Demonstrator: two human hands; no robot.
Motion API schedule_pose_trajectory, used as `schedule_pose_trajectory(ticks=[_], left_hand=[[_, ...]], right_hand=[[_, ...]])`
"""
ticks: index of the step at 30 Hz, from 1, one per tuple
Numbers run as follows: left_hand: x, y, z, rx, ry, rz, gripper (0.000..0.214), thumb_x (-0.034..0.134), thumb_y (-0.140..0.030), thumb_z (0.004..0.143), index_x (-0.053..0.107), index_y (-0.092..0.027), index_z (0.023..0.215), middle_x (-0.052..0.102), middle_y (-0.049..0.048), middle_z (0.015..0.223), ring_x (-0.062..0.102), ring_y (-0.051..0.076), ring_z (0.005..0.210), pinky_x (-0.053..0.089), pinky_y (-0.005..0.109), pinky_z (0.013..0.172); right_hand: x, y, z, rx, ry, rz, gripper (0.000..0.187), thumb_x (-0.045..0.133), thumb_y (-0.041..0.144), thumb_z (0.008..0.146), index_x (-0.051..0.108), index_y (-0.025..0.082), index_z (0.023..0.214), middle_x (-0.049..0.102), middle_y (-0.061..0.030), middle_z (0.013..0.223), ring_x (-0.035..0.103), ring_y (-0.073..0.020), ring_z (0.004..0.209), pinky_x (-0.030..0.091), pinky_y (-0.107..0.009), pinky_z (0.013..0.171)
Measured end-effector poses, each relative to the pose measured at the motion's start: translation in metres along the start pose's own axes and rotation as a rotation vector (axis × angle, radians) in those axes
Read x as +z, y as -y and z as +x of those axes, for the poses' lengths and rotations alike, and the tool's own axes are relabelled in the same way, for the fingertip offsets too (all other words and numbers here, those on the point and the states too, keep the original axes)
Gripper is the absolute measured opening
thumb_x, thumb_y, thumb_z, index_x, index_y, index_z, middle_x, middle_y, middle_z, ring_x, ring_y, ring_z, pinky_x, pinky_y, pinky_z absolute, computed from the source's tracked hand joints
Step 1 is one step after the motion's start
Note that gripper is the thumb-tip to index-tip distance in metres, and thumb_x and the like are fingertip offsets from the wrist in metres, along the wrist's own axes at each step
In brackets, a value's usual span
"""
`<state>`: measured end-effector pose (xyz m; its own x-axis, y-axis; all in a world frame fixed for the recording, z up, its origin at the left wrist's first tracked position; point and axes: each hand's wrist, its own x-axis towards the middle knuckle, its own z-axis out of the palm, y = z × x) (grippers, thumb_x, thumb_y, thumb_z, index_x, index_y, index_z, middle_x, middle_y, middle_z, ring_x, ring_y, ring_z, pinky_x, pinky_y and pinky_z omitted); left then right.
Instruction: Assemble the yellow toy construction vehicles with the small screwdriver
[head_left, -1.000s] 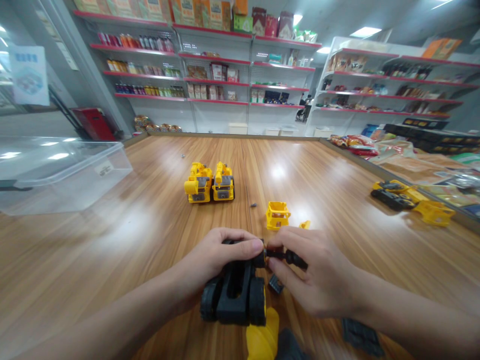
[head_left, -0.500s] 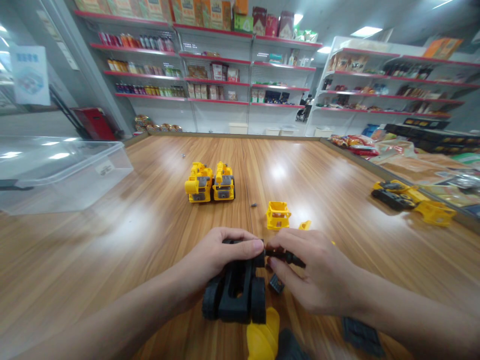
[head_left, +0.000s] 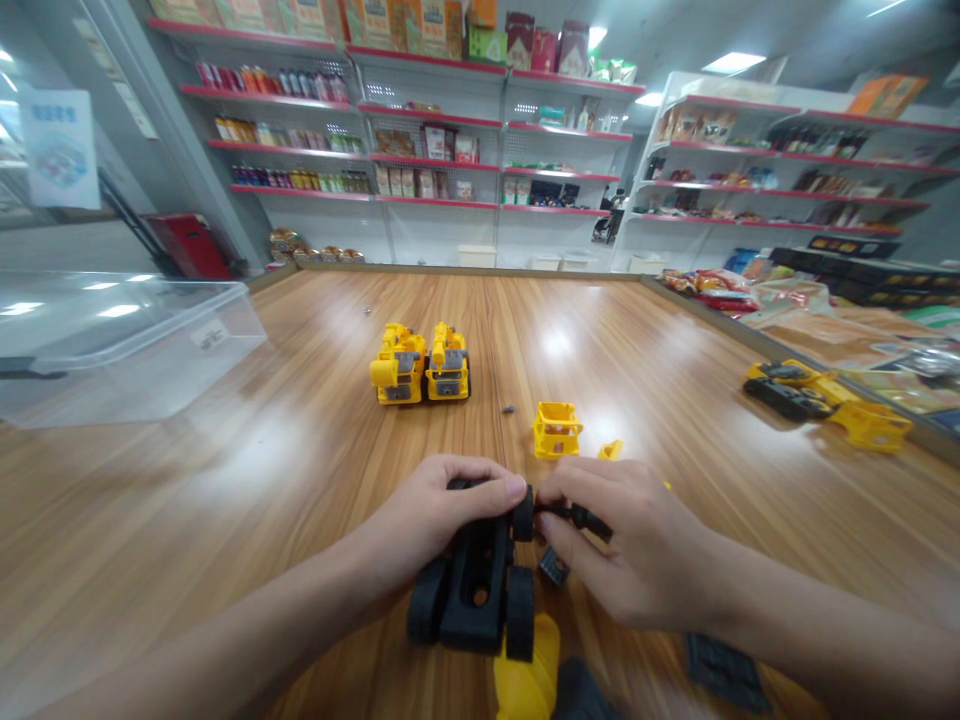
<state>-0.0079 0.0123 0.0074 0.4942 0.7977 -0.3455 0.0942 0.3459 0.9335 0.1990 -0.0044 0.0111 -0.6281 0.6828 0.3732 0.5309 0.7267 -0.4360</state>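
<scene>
My left hand (head_left: 457, 510) is closed round the far end of a black toy truck chassis (head_left: 474, 600), its thumb by a front wheel. The chassis is tilted, with its wheels at the sides. In my right hand (head_left: 630, 540) is a black screwdriver (head_left: 585, 520), pinched between thumb and fingers and pointing left at that front wheel; its tip is hidden. Beneath the hands lie a small dark grey part (head_left: 553, 566), a yellow curved part (head_left: 529, 672) and a blurred dark part (head_left: 583, 692). Past my right hand stands a yellow toy cab frame (head_left: 556, 432) with a small yellow piece (head_left: 610, 451) nearby.
Two yellow toy trucks (head_left: 421, 365) stand farther back. A small screw-like piece (head_left: 508, 409) lies before them. On the left is a clear plastic box (head_left: 150, 370); another yellow toy vehicle (head_left: 825, 400) is at the right edge. A dark flat part (head_left: 724, 675) lies under my right forearm.
The chassis has tilted slightly and its near end has shifted a little right and toward me. My right hand with the screwdriver has barely moved.
</scene>
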Motion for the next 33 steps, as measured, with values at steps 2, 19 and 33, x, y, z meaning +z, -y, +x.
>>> schedule_pose_trajectory(ticks=[2,19,33], left_hand=[[-0.0001,0.0011,0.0000,0.010,0.000,-0.008,0.040,0.065,-0.053,0.080,0.068,-0.013,0.079,0.066,0.0058,0.076,0.051,0.012,0.058,0.031,0.021,0.050],[-0.0029,0.0067,0.0034,0.032,-0.005,-0.003,0.034,0.061,-0.047,0.083,0.065,-0.014,0.077,0.065,0.0044,0.074,0.054,0.013,0.062,0.036,0.022,0.056],[-0.0011,0.0011,-0.0007,0.082,-0.026,-0.004,0.038,0.056,-0.049,0.086,0.068,-0.013,0.086,0.065,0.0067,0.077,0.058,0.018,0.070,0.042,0.025,0.058]], right_hand=[[0.0006,-0.0001,0.0005,-0.014,0.030,-0.016,0.013,0.046,0.016,0.091,0.051,0.016,0.078,0.054,-0.0012,0.072,0.048,-0.0125,0.063,0.035,-0.027,0.058],[0.0031,0.0003,-0.0005,0.044,0.131,-0.011,0.011,0.048,0.017,0.088,0.048,0.017,0.077,0.054,-0.0001,0.072,0.048,-0.0119,0.064,0.034,-0.026,0.059],[0.0044,0.0002,-0.0024,0.034,0.127,0.043,0.014,0.046,0.014,0.089,0.047,0.018,0.076,0.052,0.0014,0.071,0.047,-0.0108,0.064,0.034,-0.025,0.060]])
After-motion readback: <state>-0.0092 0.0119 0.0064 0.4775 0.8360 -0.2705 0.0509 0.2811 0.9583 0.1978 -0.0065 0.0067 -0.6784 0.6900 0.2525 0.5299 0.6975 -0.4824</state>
